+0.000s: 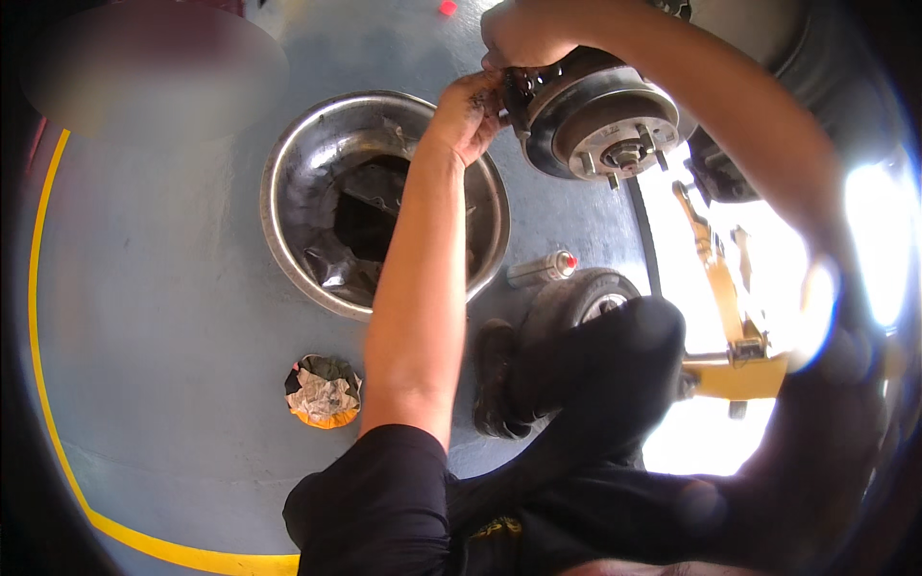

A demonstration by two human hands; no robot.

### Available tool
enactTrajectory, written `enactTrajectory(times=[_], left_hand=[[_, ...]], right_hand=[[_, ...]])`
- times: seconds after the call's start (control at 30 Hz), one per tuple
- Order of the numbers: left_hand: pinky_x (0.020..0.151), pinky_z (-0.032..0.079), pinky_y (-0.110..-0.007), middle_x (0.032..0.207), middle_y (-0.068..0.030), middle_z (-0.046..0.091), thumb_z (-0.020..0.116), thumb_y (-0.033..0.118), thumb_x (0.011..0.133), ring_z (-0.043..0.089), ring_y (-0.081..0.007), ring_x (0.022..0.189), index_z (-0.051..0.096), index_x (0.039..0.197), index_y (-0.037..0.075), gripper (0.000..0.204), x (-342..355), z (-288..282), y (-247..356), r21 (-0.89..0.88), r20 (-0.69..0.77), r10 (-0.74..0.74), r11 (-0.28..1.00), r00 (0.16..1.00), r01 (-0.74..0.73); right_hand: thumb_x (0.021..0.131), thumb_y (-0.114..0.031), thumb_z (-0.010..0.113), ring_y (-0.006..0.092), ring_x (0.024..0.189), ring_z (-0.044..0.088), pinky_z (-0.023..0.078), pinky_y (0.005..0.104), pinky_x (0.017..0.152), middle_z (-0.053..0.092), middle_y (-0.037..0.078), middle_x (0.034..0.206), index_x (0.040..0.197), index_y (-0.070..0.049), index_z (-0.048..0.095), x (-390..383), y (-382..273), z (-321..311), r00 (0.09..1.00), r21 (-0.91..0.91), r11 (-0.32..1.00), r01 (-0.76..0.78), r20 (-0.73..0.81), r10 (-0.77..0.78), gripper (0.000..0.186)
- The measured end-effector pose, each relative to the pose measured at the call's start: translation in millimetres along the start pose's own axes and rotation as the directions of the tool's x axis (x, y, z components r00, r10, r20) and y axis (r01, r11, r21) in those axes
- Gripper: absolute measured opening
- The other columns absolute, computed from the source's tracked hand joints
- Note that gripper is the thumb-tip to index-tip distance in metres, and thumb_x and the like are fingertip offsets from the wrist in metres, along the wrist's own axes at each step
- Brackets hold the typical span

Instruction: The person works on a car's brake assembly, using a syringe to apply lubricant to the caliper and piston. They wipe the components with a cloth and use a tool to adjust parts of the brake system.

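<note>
A brake disc with its studded hub (624, 144) hangs at the upper right. At its left side sits the dark brake caliper (519, 104). My left hand (469, 117), smudged with dark grime, reaches up to the caliper, its fingers curled against the caliper's outer side. Just above, my right hand (530, 36) comes over the top of the disc with its fingers bent into a closed grip; whatever it holds is hidden. A wide metal basin (288, 259) with dark liquid in it stands on the floor, partly behind my left forearm.
A spray can (543, 269) with a red nozzle lies by a tire (586, 298) near my bent knee. Crumpled rags (325, 392) lie left of my forearm. A yellow metal lift arm (735, 374) is at the right. A yellow line (182, 555) borders the grey floor.
</note>
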State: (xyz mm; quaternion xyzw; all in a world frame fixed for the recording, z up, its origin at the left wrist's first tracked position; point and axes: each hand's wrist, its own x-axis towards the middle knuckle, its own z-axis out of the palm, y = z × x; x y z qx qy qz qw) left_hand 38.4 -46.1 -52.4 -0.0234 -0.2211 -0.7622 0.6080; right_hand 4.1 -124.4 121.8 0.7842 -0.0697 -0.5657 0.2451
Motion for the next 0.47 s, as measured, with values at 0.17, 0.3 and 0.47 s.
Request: enactTrajectory(times=[0.17, 0.3, 0.47], left_hand=[[0.085, 0.053, -0.04, 0.101, -0.0052, 0.071, 0.055, 0.026, 0.104, 0.067, -0.0184, 0.094, 0.065, 0.105, 0.005, 0.023, -11, -14, 19, -0.034, -0.067, -0.105, 0.994, 0.992, 0.102], [0.072, 0.057, -0.032, 0.106, -0.0097, 0.07, 0.055, 0.019, 0.102, 0.068, -0.0166, 0.089, 0.062, 0.12, 0.0, 0.027, -17, -8, 26, -0.022, -0.088, -0.174, 0.985, 0.981, 0.173], [0.066, 0.06, -0.029, 0.109, -0.0134, 0.069, 0.057, 0.015, 0.1, 0.069, -0.0167, 0.087, 0.059, 0.13, -0.002, 0.035, -18, -10, 18, -0.021, -0.179, -0.137, 0.991, 0.974, 0.136]], right_hand=[[0.098, -0.043, 0.053, 0.0381, 0.098, 0.068, 0.051, 0.0494, 0.087, 0.072, 0.024, 0.102, 0.105, 0.001, 0.073, -22, -5, -51, 0.974, 0.571, 0.789, -0.226, 0.116, 0.195, 0.049], [0.097, -0.045, 0.051, 0.0391, 0.108, 0.065, 0.05, 0.0486, 0.091, 0.069, 0.025, 0.117, 0.119, -0.002, 0.069, -20, 4, -22, 0.979, 0.548, 0.812, -0.203, 0.13, 0.157, 0.052], [0.097, -0.045, 0.052, 0.0359, 0.115, 0.064, 0.048, 0.0486, 0.098, 0.066, 0.026, 0.125, 0.128, -0.006, 0.065, -16, 4, -22, 0.97, 0.644, 0.726, -0.241, 0.138, 0.199, 0.051]])
